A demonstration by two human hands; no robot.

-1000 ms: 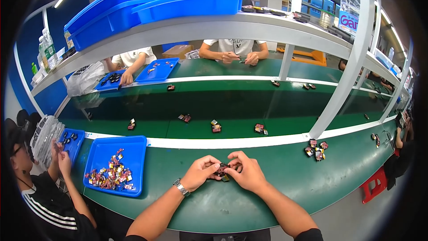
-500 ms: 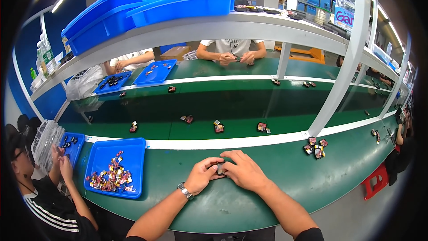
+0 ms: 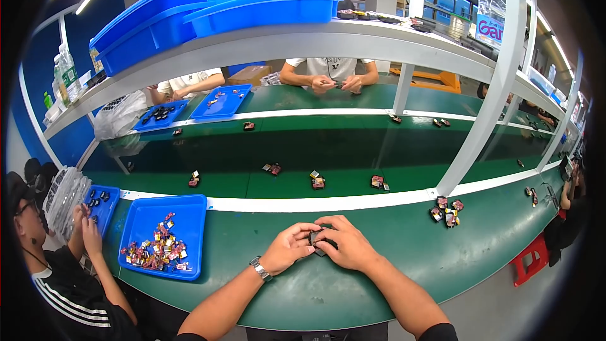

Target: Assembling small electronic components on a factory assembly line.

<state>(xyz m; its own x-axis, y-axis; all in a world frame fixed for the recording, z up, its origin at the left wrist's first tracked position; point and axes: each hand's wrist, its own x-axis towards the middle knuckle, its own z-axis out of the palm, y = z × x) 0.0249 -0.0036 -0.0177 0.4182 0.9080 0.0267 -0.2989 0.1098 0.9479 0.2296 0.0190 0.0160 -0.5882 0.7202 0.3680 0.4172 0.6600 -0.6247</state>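
Note:
My left hand [image 3: 289, 248], with a metal watch at its wrist, is closed around the edge of a small black plastic casing [image 3: 324, 246]. From the other side my right hand [image 3: 346, 244] grips the same casing, its fingers bent over the top. Both hands are over the green worktable [image 3: 297, 306], close together. Much of the casing is covered by my fingers, so its inside is hard to make out. To the left of my hands stands a blue tray [image 3: 197, 224] with a heap of small red, yellow and white parts [image 3: 161, 249].
A cluster of small assembled pieces [image 3: 447, 211] lies right of my hands. Beyond a white rail [image 3: 284, 204], a green conveyor belt [image 3: 252, 183] carries scattered pieces. A white shelf post [image 3: 476, 101] rises at the right. A co-worker [image 3: 69, 265] sits at the left.
The pieces on the belt have shifted slightly to the right. My right hand's fingers have moved a little over the casing, and more of its dark surface shows.

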